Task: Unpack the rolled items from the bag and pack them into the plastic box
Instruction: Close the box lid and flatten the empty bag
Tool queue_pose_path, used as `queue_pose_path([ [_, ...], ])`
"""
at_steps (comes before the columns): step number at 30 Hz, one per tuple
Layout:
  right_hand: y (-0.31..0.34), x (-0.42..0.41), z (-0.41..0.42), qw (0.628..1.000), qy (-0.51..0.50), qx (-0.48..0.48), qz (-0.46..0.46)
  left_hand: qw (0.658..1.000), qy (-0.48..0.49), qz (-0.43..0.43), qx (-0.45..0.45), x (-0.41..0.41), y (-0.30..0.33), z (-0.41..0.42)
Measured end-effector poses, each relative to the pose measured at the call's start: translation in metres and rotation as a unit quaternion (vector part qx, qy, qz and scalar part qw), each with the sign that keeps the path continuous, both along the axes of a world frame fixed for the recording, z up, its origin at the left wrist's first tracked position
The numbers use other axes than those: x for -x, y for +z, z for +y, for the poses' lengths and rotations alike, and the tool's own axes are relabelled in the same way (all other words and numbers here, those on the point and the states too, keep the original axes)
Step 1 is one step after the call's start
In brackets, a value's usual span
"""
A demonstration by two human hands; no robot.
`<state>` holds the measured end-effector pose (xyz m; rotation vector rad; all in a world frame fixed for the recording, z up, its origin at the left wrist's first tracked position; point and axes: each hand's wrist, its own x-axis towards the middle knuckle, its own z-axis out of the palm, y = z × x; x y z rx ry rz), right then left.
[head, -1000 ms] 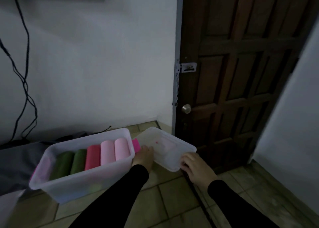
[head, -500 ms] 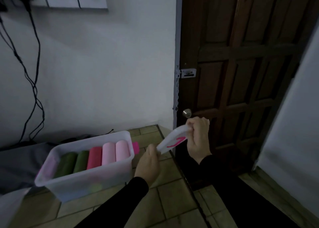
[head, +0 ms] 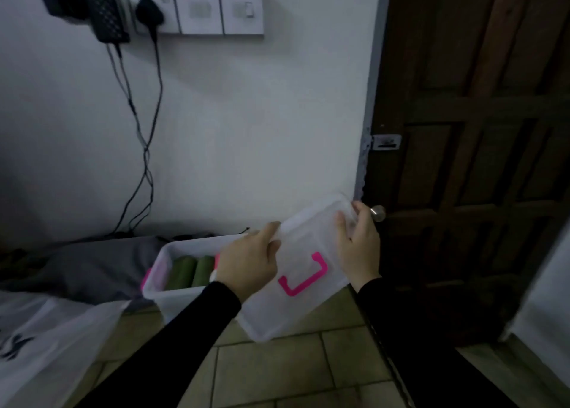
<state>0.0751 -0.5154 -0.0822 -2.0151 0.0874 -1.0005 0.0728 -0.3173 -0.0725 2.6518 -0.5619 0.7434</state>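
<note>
Step in hand, as I read it: lid goes on the box. I see the translucent white plastic lid with the pink clip handle [head: 303,272] held in the air, tilted, its far corner up toward 1 o'clock, near corner down at 6. The clear rectangular plastic box [head: 160,264] sits on the floor at 9 o'clock of the lid, partly hidden behind my view of the left hand. Green fabric rolls [head: 192,270] lie side by side inside; any other rolls are hidden.

To do it well, I'd level the lid first, line its long side with the box's long side, lower it flat, then press the corners. Check no roll stands above the rim, I can't tell from here.

Left hand [head: 246,261]: fingers curled round the lid's left edge, thumb on top, firm grip. Right hand [head: 359,241]: thumb over the top face, fingers wrapped behind the far right edge, also gripping the lid.

Crumpled white plastic bag [head: 46,339] lies at 8 o'clock; contents not visible.
</note>
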Motion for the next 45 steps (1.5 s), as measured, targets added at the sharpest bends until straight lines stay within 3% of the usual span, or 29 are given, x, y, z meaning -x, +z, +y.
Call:
queue_pose_path([
  [4, -0.004, -0.009, 0.027, 0.993, 0.049, 0.022, 0.107, 0.993, 0.072, 0.074, -0.063, -0.018, 0.019, 0.051],
  [8, -0.004, -0.024, 0.053, 0.980, 0.068, -0.049, 0.179, 0.980, 0.188, 0.041, -0.049, -0.025, 0.016, 0.102],
  [11, -0.007, -0.040, 0.069, 0.962, 0.083, -0.088, 0.244, 0.965, 0.247, 0.069, 0.057, -0.020, 0.001, 0.123],
  [15, -0.004, -0.053, 0.085, 0.945, 0.102, -0.075, 0.301, 0.925, 0.229, 0.193, 0.234, -0.031, -0.024, 0.136],
  [19, -0.004, -0.061, 0.096, 0.929, 0.126, -0.047, 0.344, 0.939, 0.229, 0.188, 0.174, -0.050, -0.032, 0.147],
  [22, -0.021, -0.073, 0.100, 0.925, 0.104, 0.024, 0.365, 0.939, 0.237, 0.208, 0.138, -0.061, -0.029, 0.150],
  [28, -0.031, -0.069, 0.112, 0.916, 0.071, 0.059, 0.390, 0.912, 0.261, 0.293, 0.118, -0.071, -0.039, 0.155],
  [35, -0.037, -0.066, 0.118, 0.900, 0.007, 0.122, 0.419, 0.907, 0.264, 0.315, 0.091, -0.079, -0.044, 0.159],
  [42, -0.043, -0.066, 0.122, 0.906, 0.052, -0.002, 0.420, 0.882, 0.308, 0.332, 0.128, -0.072, -0.053, 0.156],
  [45, -0.046, -0.066, 0.122, 0.913, 0.051, -0.033, 0.404, 0.906, 0.347, 0.237, 0.051, -0.065, -0.049, 0.151],
])
